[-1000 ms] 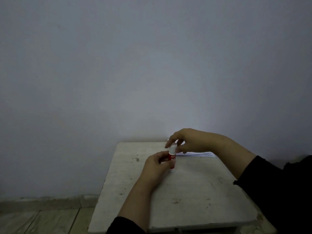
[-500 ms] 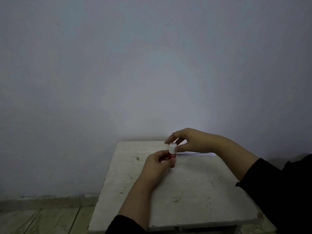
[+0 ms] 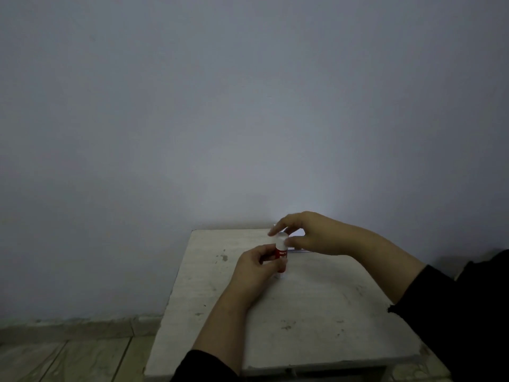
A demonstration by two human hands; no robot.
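A small red glue stick (image 3: 281, 257) with a white cap (image 3: 281, 241) stands upright over the middle of a pale stone table (image 3: 303, 312). My left hand (image 3: 256, 271) grips its red body from the left, fingers curled round it. My right hand (image 3: 311, 235) comes in from the right and pinches the white cap between thumb and fingertips. The stick's lower end is partly hidden behind my left fingers. Both arms wear black sleeves.
A white sheet of paper (image 3: 298, 250) lies flat on the table behind the glue stick, mostly hidden under my right hand. A bare grey wall (image 3: 248, 119) rises just behind the table. Tiled floor (image 3: 68, 359) shows at the lower left.
Both hands stay on the glue stick in nearly the same spot. My right fingers have shifted slightly on the cap, and the view has moved a little.
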